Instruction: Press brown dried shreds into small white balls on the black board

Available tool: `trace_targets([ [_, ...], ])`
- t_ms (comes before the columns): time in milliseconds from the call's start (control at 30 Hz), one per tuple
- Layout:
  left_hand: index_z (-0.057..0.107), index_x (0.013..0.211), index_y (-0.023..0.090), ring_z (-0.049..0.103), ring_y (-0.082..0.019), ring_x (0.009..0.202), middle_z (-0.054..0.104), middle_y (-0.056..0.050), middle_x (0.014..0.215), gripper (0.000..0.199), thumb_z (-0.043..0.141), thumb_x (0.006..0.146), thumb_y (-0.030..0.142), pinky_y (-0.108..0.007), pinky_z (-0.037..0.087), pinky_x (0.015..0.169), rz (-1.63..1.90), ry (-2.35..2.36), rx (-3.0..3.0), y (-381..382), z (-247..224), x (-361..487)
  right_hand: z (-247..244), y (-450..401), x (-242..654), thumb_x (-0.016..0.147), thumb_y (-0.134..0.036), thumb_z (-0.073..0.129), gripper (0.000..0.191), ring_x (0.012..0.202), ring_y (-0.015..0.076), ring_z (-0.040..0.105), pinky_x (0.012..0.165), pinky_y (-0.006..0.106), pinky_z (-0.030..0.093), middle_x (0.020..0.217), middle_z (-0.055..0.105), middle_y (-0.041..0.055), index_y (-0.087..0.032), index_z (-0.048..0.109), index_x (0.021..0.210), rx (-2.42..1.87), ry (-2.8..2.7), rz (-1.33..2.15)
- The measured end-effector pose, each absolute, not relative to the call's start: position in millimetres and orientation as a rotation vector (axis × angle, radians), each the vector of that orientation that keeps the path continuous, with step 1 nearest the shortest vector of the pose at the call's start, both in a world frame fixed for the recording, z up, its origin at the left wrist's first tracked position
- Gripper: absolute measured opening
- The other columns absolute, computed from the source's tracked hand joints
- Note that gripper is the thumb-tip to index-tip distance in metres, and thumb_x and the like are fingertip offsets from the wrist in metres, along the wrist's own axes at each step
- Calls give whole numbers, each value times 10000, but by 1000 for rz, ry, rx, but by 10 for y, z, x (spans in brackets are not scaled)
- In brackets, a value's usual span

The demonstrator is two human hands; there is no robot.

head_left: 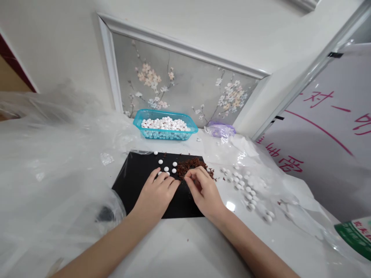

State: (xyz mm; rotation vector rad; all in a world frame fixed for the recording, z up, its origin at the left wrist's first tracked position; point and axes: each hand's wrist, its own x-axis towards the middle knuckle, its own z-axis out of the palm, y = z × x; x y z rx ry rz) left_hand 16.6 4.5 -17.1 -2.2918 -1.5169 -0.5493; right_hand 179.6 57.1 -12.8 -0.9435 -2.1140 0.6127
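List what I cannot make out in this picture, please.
All in the head view:
What the right hand pinches, if anything: its fingers hide it.
How many white round beads the left hand covers: its fingers block them.
A dark shape: clear plastic blurs it.
The green printed label's end: right edge cuts it.

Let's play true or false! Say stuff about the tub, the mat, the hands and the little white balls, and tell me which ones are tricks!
1. The blue tub holds lots of little white balls. True: the blue tub is full of white balls.
2. The left hand is by some white balls on the black mat. True.
3. The tub stands on the mat. False: it is on the white table, behind the mat.
4. The right hand is next to a heap of brown bits. True.
5. The loose balls to the right of the mat are green. False: those loose balls are white.
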Motion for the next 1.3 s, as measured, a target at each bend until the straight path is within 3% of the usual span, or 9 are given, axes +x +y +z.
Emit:
trace_targets([
  [167,653,945,187,587,-209,875,658,-71,881,251,417,867,148,-444,407,909,-764,-1584,-2324,23,-150,189,-131,546,1786,897,-240,410,115,618,98,444,563,228,368,836,492,18,-197,496,834,-929,-2057,588],
  [333,644,916,205,607,-165,828,663,-40,914,198,537,820,341,-295,504,740,-1837,-2198,-2360,-77,-87,337,-122,496,1805,894,-203,414,74,629,96,453,574,232,378,818,473,14,-203,484,870,-879,-1930,503],
  [400,655,909,196,619,-165,854,675,-35,917,228,585,782,373,-276,505,763,-2225,-2430,-2283,-108,-67,386,-110,469,1809,892,-183,410,72,655,100,467,582,232,383,825,475,17,-205,477,877,-843,-1935,486],
  [500,672,905,197,602,-171,931,673,-33,953,252,627,750,391,-272,480,840,-2516,-2616,-2127,-124,-59,396,-100,438,1810,891,-177,404,73,680,109,482,589,238,394,834,484,24,-207,467,871,-818,-2009,523],
  [733,675,911,215,574,-129,915,655,-9,926,254,640,749,407,-238,459,878,-2809,-2766,-1909,-108,-103,333,-93,417,1808,894,-166,390,89,697,114,497,595,239,400,835,490,22,-210,458,859,-796,-2092,569],
  [1000,688,799,192,575,-122,867,657,-10,860,221,666,726,400,-227,462,850,-2894,-2752,-1850,-107,-69,343,-81,432,1813,901,-178,383,83,729,118,508,617,244,410,868,488,25,-210,456,876,-779,-2174,588],
  [1167,687,785,193,578,-117,862,661,-5,844,207,665,730,391,-212,458,834,-2943,-2739,-1848,-109,-83,332,-85,418,1834,875,-191,437,44,587,79,436,524,222,380,860,463,9,-215,456,906,-765,-2141,667],
  [1300,689,761,199,573,-98,832,658,8,813,196,668,727,391,-179,456,793,-2981,-2760,-1800,-116,-69,334,-91,429,1843,812,-205,532,168,520,56,366,466,206,357,867,451,3,-219,451,958,-714,-2151,663],
])
